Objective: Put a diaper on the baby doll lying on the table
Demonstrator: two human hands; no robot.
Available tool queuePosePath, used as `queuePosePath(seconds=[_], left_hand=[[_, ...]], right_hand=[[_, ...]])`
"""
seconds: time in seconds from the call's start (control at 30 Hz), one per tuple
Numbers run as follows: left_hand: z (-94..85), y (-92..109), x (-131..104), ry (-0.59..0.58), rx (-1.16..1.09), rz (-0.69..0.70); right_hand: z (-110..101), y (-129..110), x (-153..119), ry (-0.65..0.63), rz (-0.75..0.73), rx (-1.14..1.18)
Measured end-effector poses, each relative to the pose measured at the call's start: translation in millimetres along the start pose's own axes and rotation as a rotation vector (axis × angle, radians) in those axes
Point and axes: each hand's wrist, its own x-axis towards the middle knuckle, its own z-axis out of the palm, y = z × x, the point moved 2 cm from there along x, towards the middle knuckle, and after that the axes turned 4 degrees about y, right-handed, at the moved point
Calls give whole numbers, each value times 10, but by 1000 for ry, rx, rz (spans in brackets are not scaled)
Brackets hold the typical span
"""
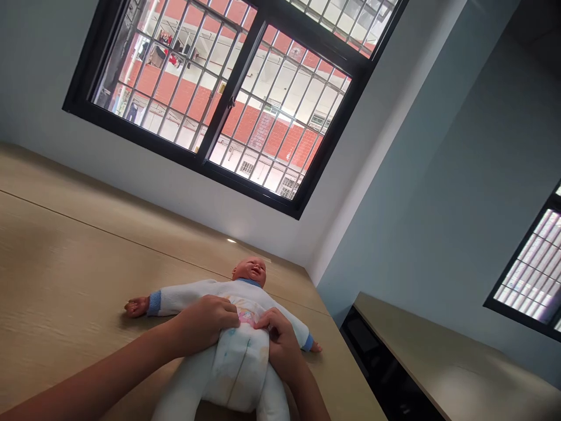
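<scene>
A baby doll (250, 272) lies on its back on the wooden table, its head toward the window wall and its arms spread. It wears a white outfit (193, 292) with blue collar and cuffs. Over its hips is a white diaper (240, 365) with a line down the middle and faint prints. My left hand (208, 321) pinches the diaper's upper edge at the doll's waist. On the other side of the waist, my right hand (280, 342) has its fingers closed on the same edge. A pink and orange print shows between my hands.
The table (65, 280) reaches back to the wall under a black-framed barred window (201, 158). To the right stands another table (473, 362) with a dark open side. A second barred window (532, 269) is at the far right.
</scene>
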Motion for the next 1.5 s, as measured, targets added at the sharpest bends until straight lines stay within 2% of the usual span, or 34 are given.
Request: queuePosePath(seconds=[0.1,0.2,0.27,0.43,0.57,0.73,0.9,1.03,1.2,1.3,1.37,1.5], left_hand=[[-108,26,-7,-59,-68,-31],[-214,19,-42,-46,-244,-112],[-242,12,-61,-37,-301,-188],[-173,60,-41,-68,-284,-250],[-121,92,-8,-101,-299,-266],[-102,85,-1,-88,-295,-261],[-66,82,-20,-112,-260,-288],[-67,137,-21,-140,-205,-216],[-29,149,-10,-134,-112,-114],[26,62,-3,-99,-78,-142],[57,-31,-4,-72,-119,-213],[77,-205,-13,-13,-264,-295]], right_hand=[[-69,2,-4,-28,62,39],[-151,3,4,-109,106,112],[-171,15,14,-117,120,164],[-70,67,4,-51,188,87],[-12,33,-18,-88,189,53],[-6,-29,-18,-141,178,8],[26,-16,-26,-153,172,-121],[75,-83,1,-189,154,-261],[215,-200,174,-251,131,-567],[243,-212,257,-229,132,-665],[223,-182,259,-220,166,-592],[178,-32,214,-184,193,-218]])
